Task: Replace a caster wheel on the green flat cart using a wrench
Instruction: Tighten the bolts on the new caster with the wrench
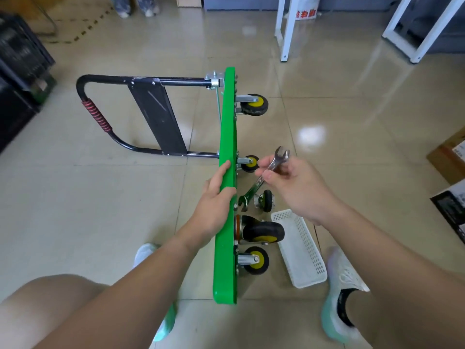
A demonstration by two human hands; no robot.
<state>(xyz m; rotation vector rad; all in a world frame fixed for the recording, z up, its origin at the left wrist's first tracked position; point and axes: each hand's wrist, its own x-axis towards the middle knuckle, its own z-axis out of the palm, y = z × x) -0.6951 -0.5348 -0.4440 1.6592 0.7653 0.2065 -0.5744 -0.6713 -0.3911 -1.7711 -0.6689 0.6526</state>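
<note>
The green flat cart (227, 127) stands on its side edge on the tiled floor, its black folding handle (105, 117) out to the left and its wheels pointing right. My left hand (216, 197) grips the deck's upper edge, fingers curled over it. My right hand (294, 187) pinches a silver open-ended wrench (259, 182) near its middle, its lower jaw close to the deck's underside. A loose small caster (265, 200) lies on the floor beside that jaw. Mounted black-and-yellow casters show at far (254, 105), at middle (250, 163) and near (254, 260); a larger black wheel (263, 231) sits between.
A white perforated plastic basket (302, 250) lies on the floor right of the cart. My shoes (344, 293) flank the cart's near end. White table legs (284, 28) stand at the back, black crates (20, 61) at left, cardboard boxes (450, 172) at right.
</note>
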